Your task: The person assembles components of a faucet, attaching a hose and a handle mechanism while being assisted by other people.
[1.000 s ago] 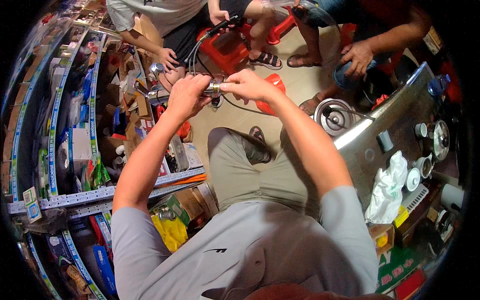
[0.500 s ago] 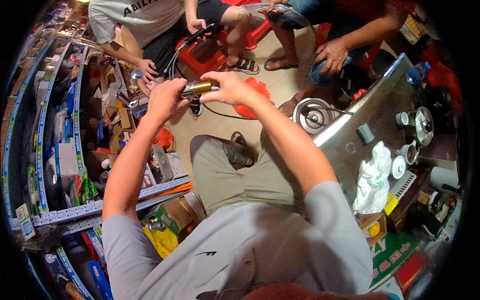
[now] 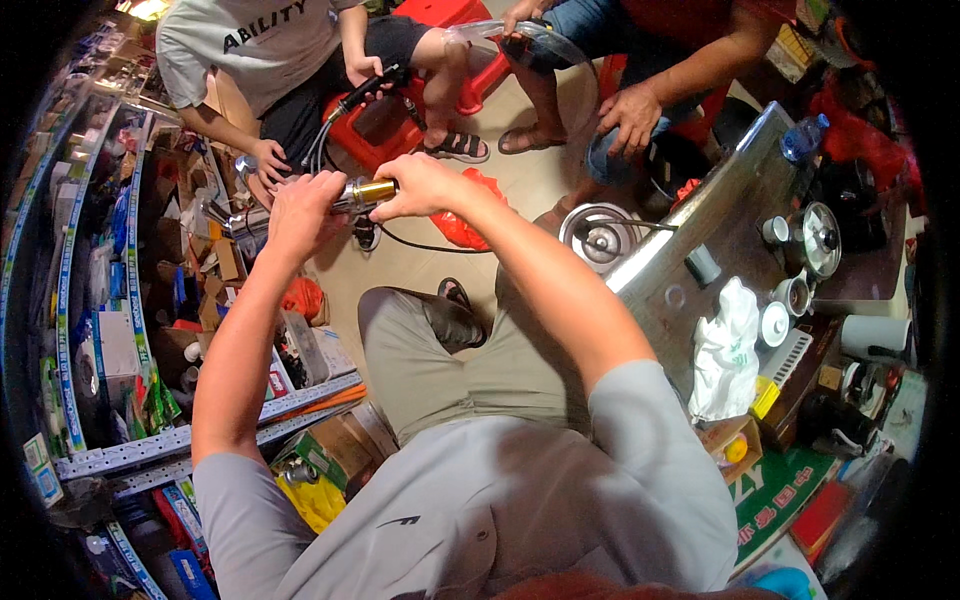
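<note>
Out in front of me, at arm's length, both my hands are on a metal cylinder with a gold-coloured section [image 3: 375, 190] and silver rings. My left hand [image 3: 305, 218] is wrapped round its silver part, and a silver tube [image 3: 247, 221] shows beyond that hand. My right hand [image 3: 425, 187] has thumb and fingers curved round the gold end, partly hiding it. Just beyond, a person's hand [image 3: 372, 75] holds a black handle-like thing [image 3: 355, 97] with grey cables hanging from it. That person's other hand [image 3: 270, 162] rests near the silver tube.
Shelves packed with small goods [image 3: 130, 290] line my left. A metal-topped table [image 3: 650, 280] with a white bag [image 3: 727, 350], cups and a lidded pot [image 3: 820, 243] stands right. A second person's hand [image 3: 632, 118] rests on a knee; a red bag [image 3: 465, 215] lies on the floor.
The whole view has shifted slightly, so things sit further left. My right hand has come round the gold end more closely, and more of the silver rings shows between my hands.
</note>
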### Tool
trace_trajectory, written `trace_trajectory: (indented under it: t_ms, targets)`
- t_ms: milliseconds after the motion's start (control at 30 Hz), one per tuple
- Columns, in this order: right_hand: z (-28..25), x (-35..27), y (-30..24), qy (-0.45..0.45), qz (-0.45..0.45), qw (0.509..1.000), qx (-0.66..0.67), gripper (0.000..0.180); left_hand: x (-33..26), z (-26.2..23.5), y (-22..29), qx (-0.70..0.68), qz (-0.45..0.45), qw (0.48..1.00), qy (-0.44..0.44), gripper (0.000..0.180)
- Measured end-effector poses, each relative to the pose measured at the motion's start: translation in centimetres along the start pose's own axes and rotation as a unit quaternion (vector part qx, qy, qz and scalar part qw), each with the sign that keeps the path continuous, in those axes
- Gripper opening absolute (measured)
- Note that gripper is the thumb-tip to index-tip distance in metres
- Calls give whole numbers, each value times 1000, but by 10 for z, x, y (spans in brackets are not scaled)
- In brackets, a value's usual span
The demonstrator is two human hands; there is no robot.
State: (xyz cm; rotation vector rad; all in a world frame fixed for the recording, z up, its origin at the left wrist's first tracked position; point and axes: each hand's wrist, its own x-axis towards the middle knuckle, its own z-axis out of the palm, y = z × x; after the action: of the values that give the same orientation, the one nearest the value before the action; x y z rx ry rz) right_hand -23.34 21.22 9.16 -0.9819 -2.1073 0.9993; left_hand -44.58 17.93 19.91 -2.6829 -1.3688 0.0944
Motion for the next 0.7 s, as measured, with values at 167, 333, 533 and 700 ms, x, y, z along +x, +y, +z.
trace_trajectory:
  t_ms: [167,333,533,700]
  targets:
    - [8,5,-14,-72,65,982,-164,35,3,-2,7,81,7,996,-30,39]
    - [22,-4,-15,188,-57,944,-266,20,3,-8,12,-4,-114,984,-133,38]
    - [5,-5,-17,-97,60,991,-70,39,-11,-10,8,40,-3,998,-42,38]
    - [23,-22,-24,134,-102,955,-244,32,-15,-8,6,-76,-106,981,-146,35]
